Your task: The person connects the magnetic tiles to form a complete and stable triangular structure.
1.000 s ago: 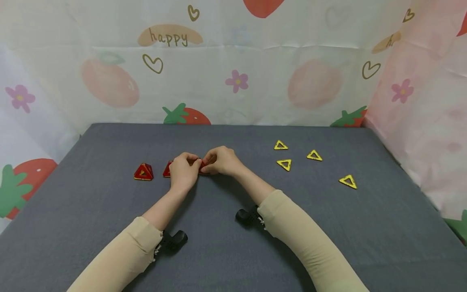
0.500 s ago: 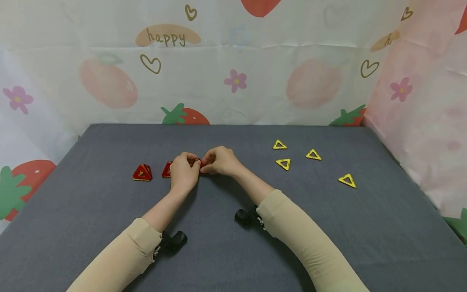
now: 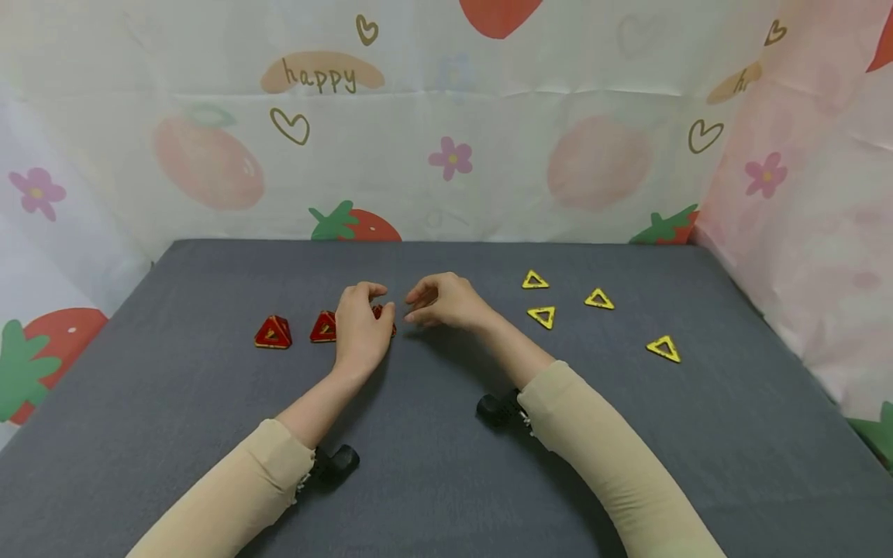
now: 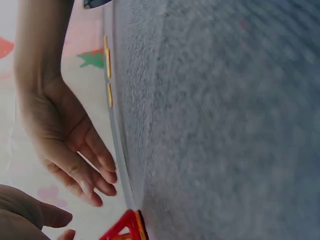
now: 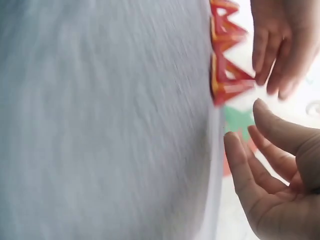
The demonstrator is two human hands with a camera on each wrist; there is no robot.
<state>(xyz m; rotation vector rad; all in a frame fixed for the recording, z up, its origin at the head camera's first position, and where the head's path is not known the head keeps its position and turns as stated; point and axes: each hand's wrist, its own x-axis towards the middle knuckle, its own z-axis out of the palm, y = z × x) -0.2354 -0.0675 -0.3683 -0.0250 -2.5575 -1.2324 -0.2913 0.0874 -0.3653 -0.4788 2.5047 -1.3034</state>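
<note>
Three small red pyramids of triangle tiles stand in a row on the grey table (image 3: 432, 480): the left one (image 3: 274, 332), the middle one (image 3: 323, 327), and the right one (image 3: 382, 314), partly hidden behind my left hand (image 3: 363, 329). That hand hovers at the right pyramid (image 5: 227, 75) with relaxed fingers (image 5: 272, 50), whose tips are close to or just touching it. My right hand (image 3: 446, 301) is a short way to the right of it, holding nothing, its fingers loosely bent (image 5: 270, 190). The left wrist view shows the right hand (image 4: 65, 140) apart from the pyramid (image 4: 125, 231).
Several flat yellow triangle tiles lie to the right of my hands, the nearest (image 3: 543, 315) just past my right wrist, others at the back (image 3: 535, 280), farther right (image 3: 599, 299) and nearer the front (image 3: 663, 348). Printed cloth walls (image 3: 446, 155) close off the table's back and sides.
Both hands were pinching the right pyramid together. Now they have let go; the right hand has drawn off to the right and opened, and the left hand's fingers have loosened.
</note>
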